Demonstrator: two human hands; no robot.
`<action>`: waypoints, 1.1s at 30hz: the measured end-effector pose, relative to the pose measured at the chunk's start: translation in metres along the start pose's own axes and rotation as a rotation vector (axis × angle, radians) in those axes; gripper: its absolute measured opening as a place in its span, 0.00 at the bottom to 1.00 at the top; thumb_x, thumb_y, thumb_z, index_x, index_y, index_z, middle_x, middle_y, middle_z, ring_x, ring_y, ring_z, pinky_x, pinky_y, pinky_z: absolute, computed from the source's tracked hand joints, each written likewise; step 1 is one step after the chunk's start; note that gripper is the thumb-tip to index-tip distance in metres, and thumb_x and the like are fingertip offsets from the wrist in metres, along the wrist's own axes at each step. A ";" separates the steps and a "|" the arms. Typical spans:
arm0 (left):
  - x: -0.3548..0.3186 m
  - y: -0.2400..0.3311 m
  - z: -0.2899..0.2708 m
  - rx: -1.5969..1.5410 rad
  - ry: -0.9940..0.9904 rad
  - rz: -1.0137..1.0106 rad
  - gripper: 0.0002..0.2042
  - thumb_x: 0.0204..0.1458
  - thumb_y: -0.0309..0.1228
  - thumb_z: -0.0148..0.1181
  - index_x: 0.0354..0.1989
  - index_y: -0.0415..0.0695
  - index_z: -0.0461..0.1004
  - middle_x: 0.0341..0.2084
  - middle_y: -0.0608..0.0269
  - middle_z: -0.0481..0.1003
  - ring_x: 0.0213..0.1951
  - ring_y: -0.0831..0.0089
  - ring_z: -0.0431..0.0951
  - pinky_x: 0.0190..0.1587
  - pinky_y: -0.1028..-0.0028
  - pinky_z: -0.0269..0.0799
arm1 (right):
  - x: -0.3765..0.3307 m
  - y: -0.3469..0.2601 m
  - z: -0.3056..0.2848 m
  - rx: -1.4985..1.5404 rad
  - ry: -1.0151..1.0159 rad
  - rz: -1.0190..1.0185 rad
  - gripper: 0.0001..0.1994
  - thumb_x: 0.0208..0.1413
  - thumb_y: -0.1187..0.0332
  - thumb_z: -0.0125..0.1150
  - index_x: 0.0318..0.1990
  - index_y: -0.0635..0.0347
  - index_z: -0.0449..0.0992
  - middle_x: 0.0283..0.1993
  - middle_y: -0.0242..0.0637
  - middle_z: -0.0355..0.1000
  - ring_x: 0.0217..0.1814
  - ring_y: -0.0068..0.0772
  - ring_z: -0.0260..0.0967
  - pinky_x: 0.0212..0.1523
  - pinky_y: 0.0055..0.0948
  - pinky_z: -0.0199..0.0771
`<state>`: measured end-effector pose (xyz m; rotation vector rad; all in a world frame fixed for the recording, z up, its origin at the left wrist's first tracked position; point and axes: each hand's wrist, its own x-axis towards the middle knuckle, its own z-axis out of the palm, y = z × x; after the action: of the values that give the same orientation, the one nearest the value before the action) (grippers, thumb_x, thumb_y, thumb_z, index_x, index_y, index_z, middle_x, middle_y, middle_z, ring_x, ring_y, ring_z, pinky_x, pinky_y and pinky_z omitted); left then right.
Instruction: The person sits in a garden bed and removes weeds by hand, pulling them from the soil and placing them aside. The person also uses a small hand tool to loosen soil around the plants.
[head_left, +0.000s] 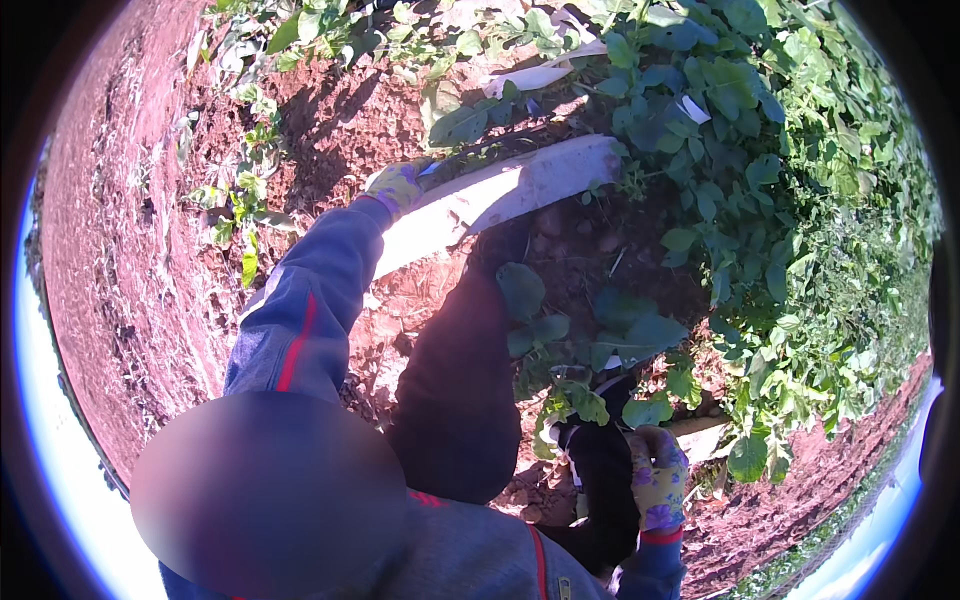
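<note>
My left hand (398,188), in a pale glove with a flower pattern, reaches forward to the near-left end of a long whitish strip (510,190). Its fingers look closed at the strip's upper edge, beside a small blue-white piece (431,168); what they hold is not clear. The strip runs to the right over red soil into leafy plants (700,150). My right hand (660,475), gloved alike, is low at the right beside my dark-clad leg (605,470). Its fingers are curled, and whatever is in them is hidden.
Broad green leaves (640,335) grow close in front of my legs. A second pale strip (700,440) lies right of my right hand. White scraps (545,75) lie among the far plants. Red soil (140,200) stretches along the left.
</note>
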<state>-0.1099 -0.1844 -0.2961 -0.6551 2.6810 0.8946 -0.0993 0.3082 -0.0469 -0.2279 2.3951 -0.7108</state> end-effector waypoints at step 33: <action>-0.081 -0.047 -0.038 -0.051 -0.083 -0.204 0.15 0.59 0.38 0.53 0.50 0.46 0.73 0.34 0.53 0.78 0.39 0.59 0.79 0.43 0.65 0.71 | -0.001 -0.001 0.006 -0.060 0.028 -0.078 0.08 0.57 0.69 0.59 0.41 0.62 0.75 0.36 0.42 0.75 0.37 0.42 0.74 0.39 0.35 0.72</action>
<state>-0.0199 -0.2144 -0.2615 -0.8646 2.4717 0.9164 -0.0948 0.3056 -0.0495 -0.3398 2.4479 -0.6828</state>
